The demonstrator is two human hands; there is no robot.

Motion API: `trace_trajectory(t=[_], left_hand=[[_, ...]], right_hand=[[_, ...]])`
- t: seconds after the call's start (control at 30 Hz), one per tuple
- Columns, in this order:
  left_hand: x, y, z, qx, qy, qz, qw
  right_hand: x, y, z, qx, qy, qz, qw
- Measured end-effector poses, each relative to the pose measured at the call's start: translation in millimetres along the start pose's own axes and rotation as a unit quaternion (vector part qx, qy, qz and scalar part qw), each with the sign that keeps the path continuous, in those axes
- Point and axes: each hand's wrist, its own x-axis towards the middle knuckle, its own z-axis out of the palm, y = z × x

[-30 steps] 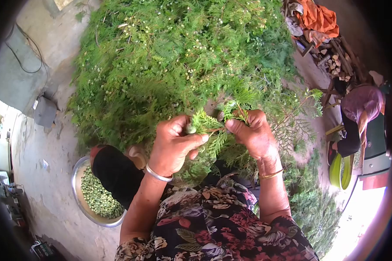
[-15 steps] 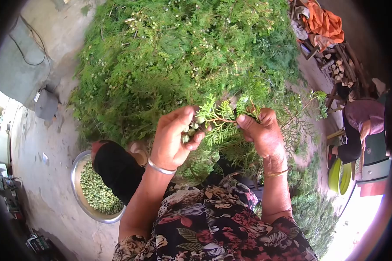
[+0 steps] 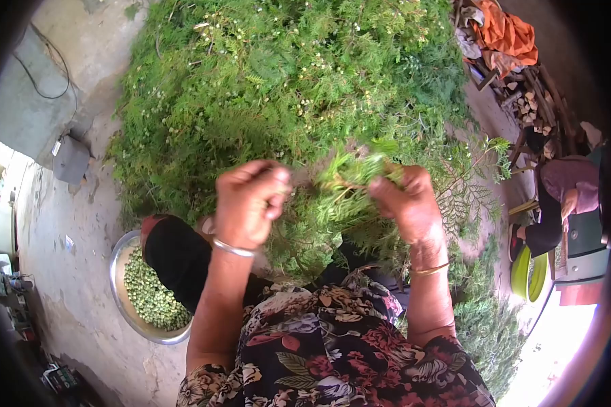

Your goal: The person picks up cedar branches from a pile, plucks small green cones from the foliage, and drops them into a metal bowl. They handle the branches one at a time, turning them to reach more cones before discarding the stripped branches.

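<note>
My right hand [image 3: 410, 207] pinches a green cypress sprig [image 3: 349, 184] between thumb and fingers; its leafy tips are smeared by motion. To the left, my left hand [image 3: 250, 206] is closed, fingers curled and blurred, apart from the sprig. Small green cones showed in that hand a moment before; now the fingers hide them. Beyond both hands spreads a large heap of cypress branches [image 3: 278, 81], dotted with pale cones. A metal basin [image 3: 118, 285] at lower left holds many green cones [image 3: 155, 295].
My bent leg [image 3: 176, 261] stands beside the basin. On the right, another person's hand [image 3: 569, 202] holds a stick near a yellow-green basin [image 3: 521, 273]. Firewood [image 3: 531, 108] and an orange cloth [image 3: 508, 37] lie at upper right. A grey box [image 3: 71, 161] sits on the left.
My left hand has drawn away to the left from the sprig and its fingers have curled in over the cones. My right hand stays in place while the sprig's tips swing.
</note>
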Motion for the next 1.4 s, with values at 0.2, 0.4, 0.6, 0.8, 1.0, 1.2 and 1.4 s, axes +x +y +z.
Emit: trace_trajectory(t=[0.2,0.4,0.6,0.8,1.0,1.2,1.4], left_hand=[[9,-3,-41,-0.398,-0.105,-0.111,0.905],[-6,-7,-31,-0.342,-0.086,-0.085,0.932],[-15,-19,-30,-0.287,-0.056,-0.098,0.951],[-35,-30,10,-0.077,-0.01,-0.089,0.993],[-28,-34,37,-0.101,-0.021,-0.073,0.992],[-22,-36,25,-0.095,0.0,-0.014,0.995],[-9,-13,-24,-0.211,0.015,-0.005,0.977]], right_hand=[[6,0,4,0.182,0.087,0.02,0.979],[7,5,16,0.161,0.066,0.006,0.985],[8,0,17,0.158,0.07,0.003,0.985],[8,6,15,0.187,0.081,0.031,0.979],[5,1,16,0.15,0.044,0.019,0.988],[5,14,12,0.062,0.054,0.022,0.996],[0,-5,9,0.079,0.038,-0.039,0.995]])
